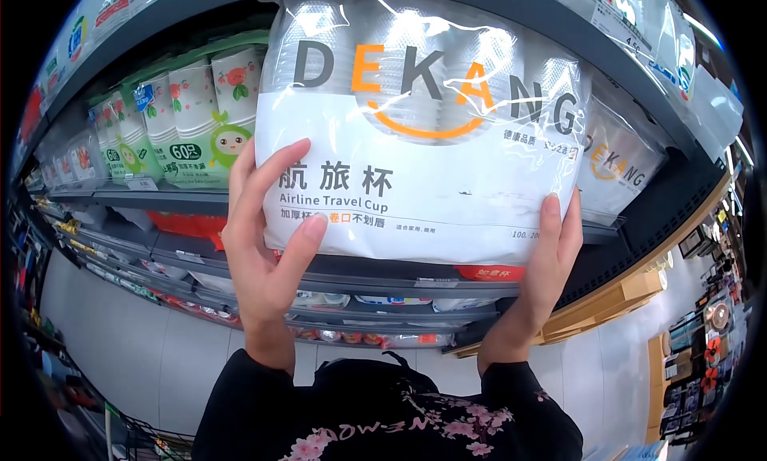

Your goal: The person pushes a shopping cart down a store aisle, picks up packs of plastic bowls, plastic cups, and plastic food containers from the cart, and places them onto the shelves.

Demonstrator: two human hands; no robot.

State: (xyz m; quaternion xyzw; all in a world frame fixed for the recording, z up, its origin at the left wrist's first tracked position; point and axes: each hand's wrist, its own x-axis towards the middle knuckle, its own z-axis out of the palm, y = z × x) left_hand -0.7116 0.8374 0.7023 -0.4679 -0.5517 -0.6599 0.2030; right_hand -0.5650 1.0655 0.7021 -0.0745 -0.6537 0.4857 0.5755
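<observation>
A large clear and white plastic pack of travel cups [423, 141], printed DEKANG, is held up before the shelves. My left hand [268, 229] grips its lower left side, thumb and a finger on the printed front. At the lower right edge, my right hand [551, 253] holds the pack with its thumb on the front and fingers around the side. Clear cups show through the upper part of the wrap. Behind it to the right, a similar DEKANG pack [619, 161] rests on the shelf.
Green packs of paper cups [192, 125] stand on the shelf at left. Lower shelves [435, 283] carry more packaged goods. Wooden ledges [623, 297] are at right, with other store displays [707, 349] beyond. Part of a cart [132, 421] shows at lower left.
</observation>
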